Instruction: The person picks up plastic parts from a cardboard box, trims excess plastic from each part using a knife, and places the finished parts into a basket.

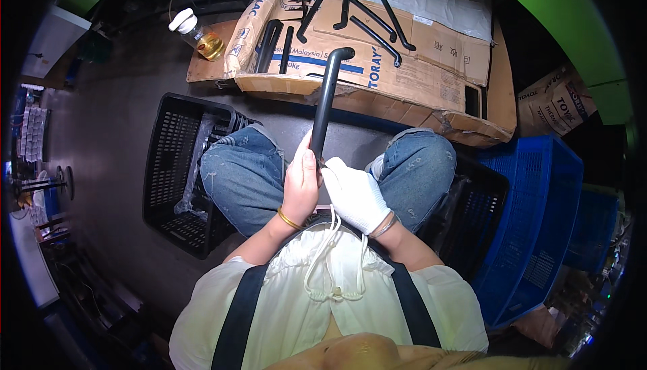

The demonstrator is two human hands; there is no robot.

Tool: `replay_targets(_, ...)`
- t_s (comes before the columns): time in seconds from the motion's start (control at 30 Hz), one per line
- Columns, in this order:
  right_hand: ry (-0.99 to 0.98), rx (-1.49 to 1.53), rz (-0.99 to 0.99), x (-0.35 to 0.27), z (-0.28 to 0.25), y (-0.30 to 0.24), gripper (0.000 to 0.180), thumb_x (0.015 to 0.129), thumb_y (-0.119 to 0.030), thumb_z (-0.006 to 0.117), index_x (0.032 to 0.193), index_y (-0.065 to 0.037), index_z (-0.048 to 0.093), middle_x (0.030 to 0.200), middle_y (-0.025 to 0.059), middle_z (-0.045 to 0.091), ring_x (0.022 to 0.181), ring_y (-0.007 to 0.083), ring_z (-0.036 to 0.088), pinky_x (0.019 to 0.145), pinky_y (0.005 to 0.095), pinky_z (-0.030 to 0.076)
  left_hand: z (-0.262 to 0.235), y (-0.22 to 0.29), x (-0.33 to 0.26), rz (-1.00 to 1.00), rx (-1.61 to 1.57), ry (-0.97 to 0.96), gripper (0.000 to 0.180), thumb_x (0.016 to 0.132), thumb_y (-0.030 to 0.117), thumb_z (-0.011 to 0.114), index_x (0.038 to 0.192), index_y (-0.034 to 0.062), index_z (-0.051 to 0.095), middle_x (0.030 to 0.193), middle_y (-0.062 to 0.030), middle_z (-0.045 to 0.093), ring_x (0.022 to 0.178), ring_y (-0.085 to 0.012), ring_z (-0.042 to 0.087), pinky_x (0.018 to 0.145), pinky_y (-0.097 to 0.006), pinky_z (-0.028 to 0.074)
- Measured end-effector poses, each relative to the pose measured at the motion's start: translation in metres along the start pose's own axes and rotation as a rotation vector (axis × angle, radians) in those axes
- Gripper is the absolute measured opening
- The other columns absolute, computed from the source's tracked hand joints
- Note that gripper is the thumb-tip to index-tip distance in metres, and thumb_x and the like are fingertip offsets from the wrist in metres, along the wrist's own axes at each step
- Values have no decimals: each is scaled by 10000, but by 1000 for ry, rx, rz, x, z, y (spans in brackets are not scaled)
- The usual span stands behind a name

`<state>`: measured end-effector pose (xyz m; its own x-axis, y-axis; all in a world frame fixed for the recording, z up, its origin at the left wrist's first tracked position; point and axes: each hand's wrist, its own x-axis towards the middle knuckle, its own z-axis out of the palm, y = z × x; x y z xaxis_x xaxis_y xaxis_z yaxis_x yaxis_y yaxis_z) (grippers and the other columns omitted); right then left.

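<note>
Gripping a black bent bar (326,100) near its lower end, the bare left hand (301,187) was partly closed along the bar's left side. The gloved right hand (355,196) sat at the bar's foot, on its right, with fingers curled inward; whether these pinched the end could not be told. The bar's long axis ran away from the torso, leaning slightly rightward, and its short bent tip pointed right, at the end farthest from both hands. Of the two, the left hand reached slightly farther up the shaft. Beneath lay the person's knees in blue jeans (242,171), one on either side. Beyond the tip stretched a cardboard-covered surface (431,73), bearing several similar black bars (346,5) at differing angles. A white-lidded jar (210,45) of yellow liquid stood to its left; a black crate (165,120) and a blue crate (563,188) flanked the person.
</note>
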<state>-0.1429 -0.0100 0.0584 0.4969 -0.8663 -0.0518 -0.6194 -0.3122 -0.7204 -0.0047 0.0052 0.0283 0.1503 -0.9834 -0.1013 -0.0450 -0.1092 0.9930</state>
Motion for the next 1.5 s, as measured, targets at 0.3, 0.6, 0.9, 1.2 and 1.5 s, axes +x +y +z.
replay_targets(0.3,242,88,105,-1,12,-3,151,966,-212,546,1005,-68,575,758,165,648,696,354,675,603,431,535,1,-4,0,-175,-486,-39,409,1086,332,324,1386,68,414,805,-24,520,509,-43,396,440,-180,327)
replay_targets(0.6,172,777,326,30,-16,24,237,939,-228,657,920,0,595,785,118,639,735,80,598,625,261,470,-10,1,-3,-659,-1199,-627,301,1077,346,359,1140,73,469,829,-27,510,489,-56,426,440,-202,373)
replay_targets(0.9,381,289,71,22,-9,31,242,967,-196,578,1128,-23,525,941,208,666,818,381,677,704,425,528,-13,13,4,-416,-595,-336,429,1083,340,303,1361,52,457,715,1,464,465,-43,346,431,-181,306)
replay_targets(1.2,33,-127,-259,-8,-31,4,136,947,-128,540,992,-34,627,888,126,623,675,315,650,600,388,523,-25,19,8,-598,-734,-426,550,1089,375,234,1383,-37,451,611,11,472,365,-24,316,343,-159,277)
replay_targets(1.5,-48,-35,-215,-2,-36,-3,173,965,-217,535,951,-85,646,782,132,666,696,334,660,612,411,519,-22,29,7,-570,-509,-437,548,1085,372,256,1323,-24,551,566,33,446,362,-31,298,362,-163,270)
